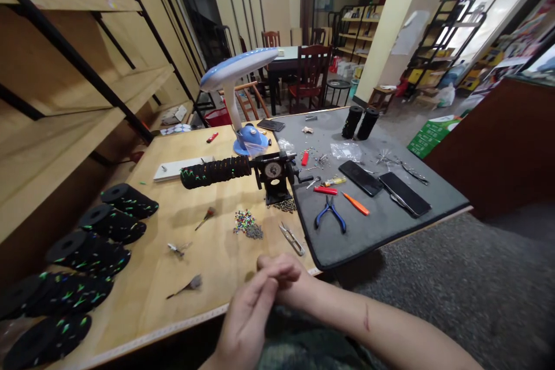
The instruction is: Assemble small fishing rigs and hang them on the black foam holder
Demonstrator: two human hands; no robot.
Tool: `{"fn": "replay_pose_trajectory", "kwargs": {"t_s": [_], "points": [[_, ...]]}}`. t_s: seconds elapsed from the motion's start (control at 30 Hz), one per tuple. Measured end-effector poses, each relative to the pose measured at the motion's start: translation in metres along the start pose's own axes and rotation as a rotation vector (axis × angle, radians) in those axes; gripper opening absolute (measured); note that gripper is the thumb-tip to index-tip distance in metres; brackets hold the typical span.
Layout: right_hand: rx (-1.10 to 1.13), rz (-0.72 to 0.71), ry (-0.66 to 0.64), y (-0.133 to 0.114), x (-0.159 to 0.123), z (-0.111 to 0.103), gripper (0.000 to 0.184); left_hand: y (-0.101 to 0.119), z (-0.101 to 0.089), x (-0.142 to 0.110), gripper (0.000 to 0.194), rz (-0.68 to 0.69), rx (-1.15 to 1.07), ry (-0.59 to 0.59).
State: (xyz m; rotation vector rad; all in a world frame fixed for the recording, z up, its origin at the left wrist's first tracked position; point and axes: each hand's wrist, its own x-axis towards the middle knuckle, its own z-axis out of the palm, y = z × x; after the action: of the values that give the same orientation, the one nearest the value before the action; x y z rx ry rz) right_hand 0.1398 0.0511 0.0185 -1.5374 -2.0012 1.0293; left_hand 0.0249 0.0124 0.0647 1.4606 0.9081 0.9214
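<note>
My left hand point(248, 313) and my right hand point(284, 274) rest against each other at the table's front edge. The left fingers are stretched out over the right hand; its thumb lies alongside. Curled right fingers are partly covered, so anything inside them is hidden. Just beyond lie thread snips point(292, 239), a pile of coloured beads point(245, 221) and small grey metal pieces point(255, 232). Further off stands a black hand-cranked winder point(274, 176) with a dial, bearing a black foam roll point(215, 172) wound with line and green bits.
Several black foam rolls point(89, 251) line the left side. A blue lamp point(250, 139) stands behind the winder. On the grey mat point(303, 217) lie blue-handled pliers point(330, 215), an orange-handled tool point(355, 203), phones point(361, 178) and red pieces point(325, 190). Wooden shelves point(78, 110) rise at left.
</note>
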Motion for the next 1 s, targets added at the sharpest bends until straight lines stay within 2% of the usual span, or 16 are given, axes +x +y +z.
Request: {"fn": "replay_pose_trajectory", "kwargs": {"t_s": [0.07,0.23,0.4,0.53,0.67,0.77,0.83,0.9,1.0], "points": [[-0.086,-0.026,-0.039,0.001,0.000,-0.002,0.012,-0.001,-0.011,-0.002,0.034,-0.145,-0.155,0.151],[-0.233,-0.042,-0.052,-0.004,-0.001,-0.006,0.018,-0.011,-0.033,-0.006,0.036,-0.248,-0.329,0.410],[-0.235,-0.030,-0.028,-0.006,-0.001,-0.007,0.018,-0.018,-0.044,-0.008,0.043,-0.320,-0.382,0.537],[-0.129,-0.033,0.042,-0.003,-0.001,-0.006,0.012,-0.022,-0.046,-0.009,0.047,-0.350,-0.367,0.614],[0.050,-0.056,0.118,0.004,-0.002,0.000,0.011,-0.032,-0.043,-0.012,0.044,-0.330,-0.358,0.619],[0.199,-0.065,0.112,0.012,-0.003,0.009,0.017,-0.043,-0.039,-0.012,0.040,-0.325,-0.350,0.592],[0.491,-0.011,0.122,0.015,-0.005,0.015,0.016,-0.049,-0.037,-0.012,0.037,-0.328,-0.355,0.566],[0.635,0.026,0.114,0.016,-0.007,0.019,0.017,-0.053,-0.035,-0.010,0.034,-0.331,-0.352,0.553],[0.660,0.038,0.083,0.015,-0.010,0.022,0.020,-0.055,-0.032,-0.007,0.033,-0.327,-0.339,0.510]]}}
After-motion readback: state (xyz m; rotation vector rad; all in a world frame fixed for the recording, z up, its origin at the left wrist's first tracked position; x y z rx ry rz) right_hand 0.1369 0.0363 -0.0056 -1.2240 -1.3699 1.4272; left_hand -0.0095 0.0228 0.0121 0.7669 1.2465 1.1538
